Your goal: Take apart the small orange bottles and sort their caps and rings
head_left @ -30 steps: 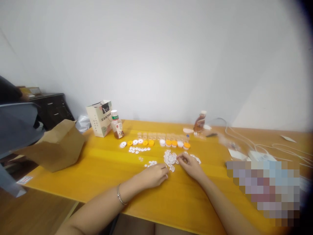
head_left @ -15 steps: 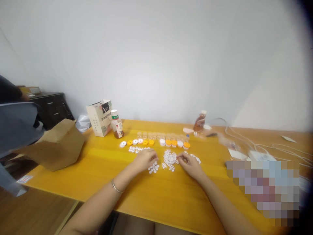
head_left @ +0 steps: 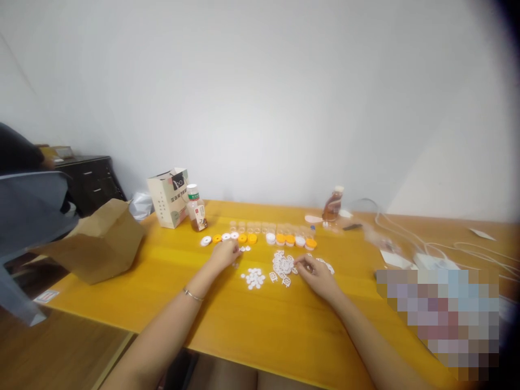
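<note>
My left hand (head_left: 225, 255) is over the small white pieces (head_left: 247, 248) in rows, just in front of the round yellow and white caps (head_left: 252, 238). Its fingers are curled together, and anything in them is hidden. A loose pile of small white round pieces (head_left: 254, 278) lies to the right of that wrist. My right hand (head_left: 316, 272) rests at the right edge of a heap of flat white openwork pieces (head_left: 282, 264). Thumb and fingers are drawn together there; what they pinch is too small to make out. More openwork pieces (head_left: 326, 265) lie behind this hand.
Clear small containers (head_left: 264, 228) line up behind the caps. A paper bag (head_left: 162, 200) and a drink bottle (head_left: 197, 208) stand at back left, a brown bottle (head_left: 333, 203) at back right. Brown cardboard (head_left: 105, 238) covers the left edge; white cables (head_left: 422, 238) trail at right.
My left hand has moved left and slightly back, from the round-piece pile to the small pieces in rows. That pile now shows fully. My right hand has stayed by the openwork heap.
</note>
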Demonstrator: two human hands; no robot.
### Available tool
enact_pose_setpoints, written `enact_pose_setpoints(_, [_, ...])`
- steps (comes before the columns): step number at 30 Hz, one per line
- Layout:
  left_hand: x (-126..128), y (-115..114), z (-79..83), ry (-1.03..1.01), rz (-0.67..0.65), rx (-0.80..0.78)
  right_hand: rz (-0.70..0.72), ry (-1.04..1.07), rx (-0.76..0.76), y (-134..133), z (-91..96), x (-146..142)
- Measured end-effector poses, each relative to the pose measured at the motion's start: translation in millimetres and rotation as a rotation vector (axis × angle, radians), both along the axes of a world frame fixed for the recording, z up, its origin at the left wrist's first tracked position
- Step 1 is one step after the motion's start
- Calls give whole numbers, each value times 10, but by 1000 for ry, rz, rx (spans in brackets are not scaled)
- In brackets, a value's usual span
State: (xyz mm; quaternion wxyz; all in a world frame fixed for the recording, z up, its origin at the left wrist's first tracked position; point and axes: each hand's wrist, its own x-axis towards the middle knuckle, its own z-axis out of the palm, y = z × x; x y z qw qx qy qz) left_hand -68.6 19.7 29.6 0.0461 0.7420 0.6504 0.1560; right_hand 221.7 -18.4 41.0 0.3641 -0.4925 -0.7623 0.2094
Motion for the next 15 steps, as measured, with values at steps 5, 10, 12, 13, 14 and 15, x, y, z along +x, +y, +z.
enact_pose_setpoints(5, [-28,11,5,-14,4,29,4,-7,-5,16,-18,12])
enact_pose_setpoints(10, [-59,23,-16,-33,-1,44,3,-1,-5,17,-21,15])
enact_pose_setpoints(12, [-57,31,-22,-38,-4,54,2,-1,-4,20,-30,17])
enact_pose_setpoints(13, [-51,35,-22,-41,-8,60,0,0,-3,22,-35,18])
enact_pose_setpoints(14, [-42,39,-21,-44,-13,68,-2,0,-3,24,-42,18])
enact_pose_setpoints(15, [-31,42,-18,-48,-19,77,-4,0,-2,26,-49,19])
